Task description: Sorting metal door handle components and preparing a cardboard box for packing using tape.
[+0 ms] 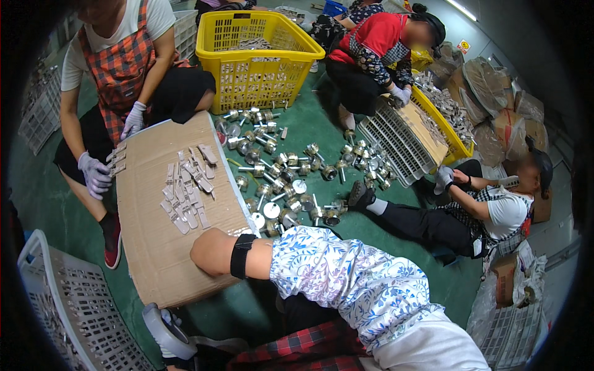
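Observation:
My right arm, in a white sleeve with a blue leaf pattern (346, 272) and a black wrist strap (241, 255), reaches left across the near part of a cardboard sheet (148, 260). My right hand (213, 251) looks rounded and bent over the cardboard; its fingers are hidden, and whether they hold anything does not show. Just beyond it, a loose pile of flat grey metal pieces (185, 188) lies on the cardboard. Nothing in view can be made out as my left hand. Below the sheet is a grey, rounded, shoe-like item (166, 334) with a dark middle.
Many round metal parts with stems (278, 173) cover the green floor beyond the cardboard. A yellow basket (257, 55) stands behind them, a pale crate (80, 309) at lower left. A gloved co-worker (127, 68) sits across the sheet; others work at right beside another yellow basket (461, 133).

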`<action>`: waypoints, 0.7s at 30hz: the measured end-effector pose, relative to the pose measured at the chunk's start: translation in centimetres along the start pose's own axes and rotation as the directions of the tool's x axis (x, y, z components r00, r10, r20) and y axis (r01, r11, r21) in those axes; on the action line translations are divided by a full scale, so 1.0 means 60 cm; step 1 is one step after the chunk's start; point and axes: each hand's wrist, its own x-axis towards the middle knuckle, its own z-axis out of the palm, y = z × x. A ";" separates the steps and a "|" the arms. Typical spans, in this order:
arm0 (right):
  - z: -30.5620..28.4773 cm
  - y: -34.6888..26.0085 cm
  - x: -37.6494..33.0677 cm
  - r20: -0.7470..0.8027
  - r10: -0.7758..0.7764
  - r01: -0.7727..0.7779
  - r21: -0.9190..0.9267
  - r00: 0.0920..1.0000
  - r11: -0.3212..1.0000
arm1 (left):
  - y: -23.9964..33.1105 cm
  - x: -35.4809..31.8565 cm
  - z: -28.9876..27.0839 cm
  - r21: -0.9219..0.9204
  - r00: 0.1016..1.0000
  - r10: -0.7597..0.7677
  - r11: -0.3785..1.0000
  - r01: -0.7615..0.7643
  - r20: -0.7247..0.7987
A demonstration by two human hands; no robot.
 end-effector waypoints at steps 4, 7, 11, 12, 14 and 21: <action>0.002 0.004 -0.003 0.000 0.014 -0.014 0.002 1.000 1.000 | 0.003 -0.003 0.022 -0.085 1.000 0.021 0.996 -0.022 -0.007; 0.000 0.000 -0.003 -0.011 0.010 -0.010 0.008 1.000 1.000 | -0.001 -0.001 0.008 -0.025 1.000 0.010 1.000 -0.011 -0.024; -0.004 -0.002 -0.004 0.005 0.007 -0.007 0.005 1.000 1.000 | -0.008 0.003 -0.004 -0.021 1.000 0.022 1.000 -0.022 -0.008; -0.006 -0.002 -0.005 0.007 0.011 -0.011 0.008 1.000 1.000 | -0.007 0.003 -0.001 -0.017 1.000 0.020 1.000 -0.020 -0.015; -0.007 -0.001 -0.006 0.010 0.016 -0.016 0.010 1.000 1.000 | -0.006 0.001 0.005 -0.014 1.000 0.018 1.000 -0.019 -0.021; -0.013 -0.003 -0.009 0.022 0.010 -0.010 0.006 1.000 1.000 | -0.001 0.002 0.007 0.012 0.999 0.020 1.000 -0.020 -0.025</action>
